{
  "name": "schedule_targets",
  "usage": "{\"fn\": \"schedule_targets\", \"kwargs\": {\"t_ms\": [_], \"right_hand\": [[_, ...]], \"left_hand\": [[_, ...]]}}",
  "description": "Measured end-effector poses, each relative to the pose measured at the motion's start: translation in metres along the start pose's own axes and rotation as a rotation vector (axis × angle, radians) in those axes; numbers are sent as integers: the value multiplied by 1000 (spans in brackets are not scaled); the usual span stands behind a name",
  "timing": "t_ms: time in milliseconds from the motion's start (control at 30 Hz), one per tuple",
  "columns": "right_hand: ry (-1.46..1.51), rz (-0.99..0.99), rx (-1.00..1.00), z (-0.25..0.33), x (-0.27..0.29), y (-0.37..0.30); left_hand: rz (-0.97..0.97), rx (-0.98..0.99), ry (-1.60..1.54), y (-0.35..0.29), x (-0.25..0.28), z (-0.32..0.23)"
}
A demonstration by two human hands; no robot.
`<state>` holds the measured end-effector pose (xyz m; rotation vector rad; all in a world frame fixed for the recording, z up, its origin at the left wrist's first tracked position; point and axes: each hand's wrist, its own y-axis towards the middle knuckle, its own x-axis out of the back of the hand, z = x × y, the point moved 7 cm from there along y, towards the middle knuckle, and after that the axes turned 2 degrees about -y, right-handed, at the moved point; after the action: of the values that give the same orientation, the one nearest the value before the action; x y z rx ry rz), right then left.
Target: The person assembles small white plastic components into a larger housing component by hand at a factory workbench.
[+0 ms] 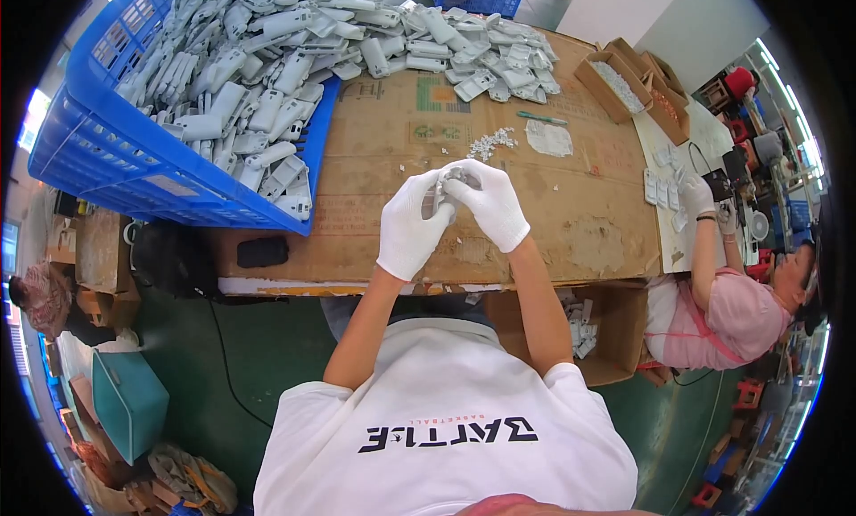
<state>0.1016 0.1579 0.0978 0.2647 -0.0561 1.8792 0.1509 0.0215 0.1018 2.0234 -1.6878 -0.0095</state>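
My left hand (414, 227) and my right hand (492, 207), both in white knit gloves, meet over the near half of a cardboard-covered table (357, 195). Between them they grip a pale grey plastic housing (443, 198), mostly hidden by the gloves. The fingers are closed round it, with the right thumb pressed against its upper end. Just beyond the hands lies a little heap of tiny white plastic parts (490, 145). Farther off, a large pile of similar pale housings (428, 48) spreads over the table and fills a blue crate (134, 150) at the left.
A teal pen (542, 118) and a crumpled white sheet (549, 139) lie beyond the small parts. Cardboard boxes (615, 86) stand far right. A dark case (262, 252) sits near the front edge. Below it, an open carton (615, 333) holds white pieces. A co-worker (727, 311) works at right.
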Motion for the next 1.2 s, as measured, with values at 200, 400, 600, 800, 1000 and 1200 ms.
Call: {"fn": "schedule_targets", "kwargs": {"t_ms": [200,400,600,800,1000,1200], "right_hand": [[-212,41,65,-3,-3,-4],[-352,-385,35,-1,-15,-27],[-95,-361,49,-10,-20,-31],[-126,-323,31,-2,-19,-32],[-68,-304,35,-12,-17,-27],[255,-310,35,-11,-19,-24]], "left_hand": [[57,100,-106,-3,-4,7],[-97,190,-112,-4,-1,12],[-185,177,-209,-14,-2,12],[-235,170,-218,-16,1,7],[-211,215,-245,-16,-1,7],[-161,125,-326,-15,-8,3]]}}
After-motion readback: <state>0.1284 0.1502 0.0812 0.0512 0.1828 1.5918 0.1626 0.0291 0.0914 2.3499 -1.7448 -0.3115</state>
